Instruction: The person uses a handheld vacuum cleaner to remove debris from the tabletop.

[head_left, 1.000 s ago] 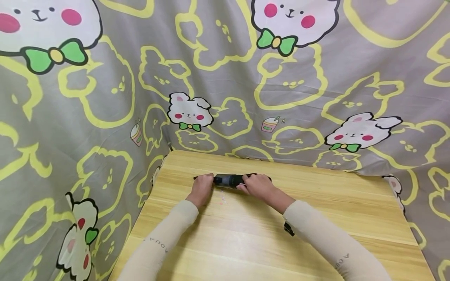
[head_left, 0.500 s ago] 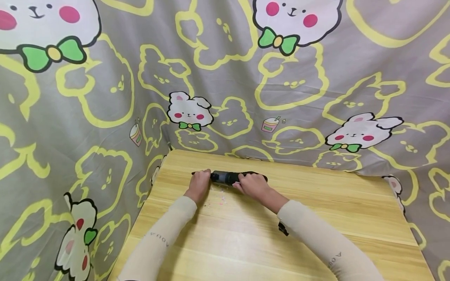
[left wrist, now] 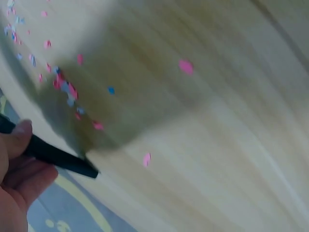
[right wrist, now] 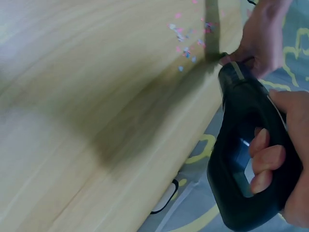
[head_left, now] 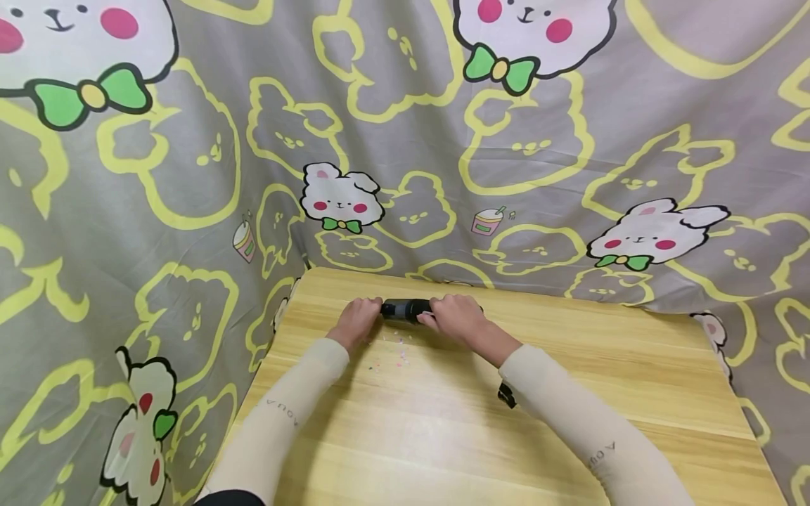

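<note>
Your left hand [head_left: 356, 320] pinches the nozzle [left wrist: 63, 161], mostly hidden in the head view. Your right hand [head_left: 460, 320] grips the vacuum [head_left: 400, 309].

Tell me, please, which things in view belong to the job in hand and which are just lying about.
Apparently part of the job:
black plastic handheld vacuum-like device
left hand and right hand, both gripping it
scattered small pink and blue flakes

Just surroundings:
light-brown wood-grain table
grey fabric curtain printed with white cartoon animals
</note>
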Available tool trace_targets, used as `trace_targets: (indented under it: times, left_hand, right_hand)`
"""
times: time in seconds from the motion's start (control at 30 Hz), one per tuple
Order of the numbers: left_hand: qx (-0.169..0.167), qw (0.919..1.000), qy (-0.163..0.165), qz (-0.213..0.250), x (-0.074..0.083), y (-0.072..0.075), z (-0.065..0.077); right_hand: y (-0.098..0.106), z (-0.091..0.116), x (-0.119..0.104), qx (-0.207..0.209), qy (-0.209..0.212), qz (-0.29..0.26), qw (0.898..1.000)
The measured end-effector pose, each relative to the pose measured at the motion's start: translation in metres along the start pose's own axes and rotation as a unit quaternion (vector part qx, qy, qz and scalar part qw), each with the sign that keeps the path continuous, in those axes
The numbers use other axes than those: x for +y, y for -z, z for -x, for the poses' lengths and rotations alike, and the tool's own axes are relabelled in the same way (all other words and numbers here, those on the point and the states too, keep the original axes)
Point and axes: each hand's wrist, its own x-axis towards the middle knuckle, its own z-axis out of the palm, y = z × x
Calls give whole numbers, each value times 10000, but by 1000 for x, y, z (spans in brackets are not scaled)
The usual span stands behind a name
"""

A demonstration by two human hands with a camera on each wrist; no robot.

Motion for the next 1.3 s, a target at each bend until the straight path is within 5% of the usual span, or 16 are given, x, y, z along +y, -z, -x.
trace_targets:
  times: [0.2,0.37,0.77,1.3]
  left_hand:
    - [-394,9971,-648,-66,-12,9,2]
    - [-383,9958,-827,-58,-23,17,4]
    - [-734,9896,-636,1065,-40,29,17]
    - [-1518,9755,-372,1548,-54,47,30]
  right_hand:
    - [8,-3,5,-41,32,-156,9999]
    - [20,-13,-1,-232,49,-161,9996]
    - [60,-46,-25,-815,50,286,9962]
    - [90,-79,-57,-1428,234,294,9890]
